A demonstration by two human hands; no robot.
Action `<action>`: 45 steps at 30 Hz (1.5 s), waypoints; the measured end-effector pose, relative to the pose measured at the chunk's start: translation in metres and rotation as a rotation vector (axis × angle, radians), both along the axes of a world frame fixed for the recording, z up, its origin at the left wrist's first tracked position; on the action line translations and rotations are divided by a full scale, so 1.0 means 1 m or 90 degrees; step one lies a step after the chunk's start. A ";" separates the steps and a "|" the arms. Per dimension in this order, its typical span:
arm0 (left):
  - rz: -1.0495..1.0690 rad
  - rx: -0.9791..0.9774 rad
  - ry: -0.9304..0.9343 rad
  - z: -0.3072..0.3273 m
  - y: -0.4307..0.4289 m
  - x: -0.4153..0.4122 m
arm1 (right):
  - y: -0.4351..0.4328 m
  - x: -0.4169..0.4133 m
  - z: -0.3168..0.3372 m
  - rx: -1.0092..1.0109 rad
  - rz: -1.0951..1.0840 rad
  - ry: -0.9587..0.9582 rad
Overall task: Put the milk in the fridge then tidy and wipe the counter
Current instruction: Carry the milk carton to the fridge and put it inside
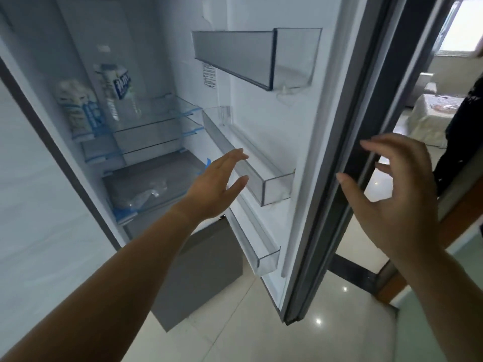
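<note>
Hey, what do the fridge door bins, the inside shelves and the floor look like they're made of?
Door bins: likely clear, smoke-tinted plastic; the white door liner shows through their walls. Inside shelves: clear glass or plastic, hard to say which, with blue-taped edges. Floor: probably glazed ceramic tile, pale and glossy, with bright light spots reflected and a thin joint line.

Fridge (146,27) top and left side cut off by the frame edge. Milk carton (77,111) on the glass shelf blurred, print unreadable. Bottle (117,87) beside it blurred too; blue label lettering not legible. Door sticker (210,75) too small to read. Crumpled clear plastic (146,195) in the lower drawer, contents unclear. Dark-clothed figure (462,131) at the right edge mostly cut off. Both forearms run out of frame.
</note>
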State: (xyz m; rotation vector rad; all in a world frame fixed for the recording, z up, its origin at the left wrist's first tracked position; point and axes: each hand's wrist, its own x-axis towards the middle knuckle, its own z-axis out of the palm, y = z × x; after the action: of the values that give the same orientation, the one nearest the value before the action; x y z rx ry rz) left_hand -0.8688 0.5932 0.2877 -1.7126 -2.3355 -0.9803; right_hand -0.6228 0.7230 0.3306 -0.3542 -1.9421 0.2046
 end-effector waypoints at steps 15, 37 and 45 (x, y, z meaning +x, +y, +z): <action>0.213 -0.049 0.020 0.008 -0.202 -0.081 | -0.136 -0.117 -0.015 0.001 0.008 0.145; 0.512 0.084 -0.021 0.023 -0.272 -0.258 | -0.225 -0.383 -0.018 0.056 0.325 0.138; 0.525 0.162 -0.102 0.026 -0.244 -0.315 | -0.209 -0.437 -0.025 0.139 0.365 0.106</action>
State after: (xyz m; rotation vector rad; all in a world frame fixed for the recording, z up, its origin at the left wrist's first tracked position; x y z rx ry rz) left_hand -1.1840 0.3487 0.3137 -0.4862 -2.4869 -1.1640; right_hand -1.0596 0.5137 0.3053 0.3622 -1.8361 0.3754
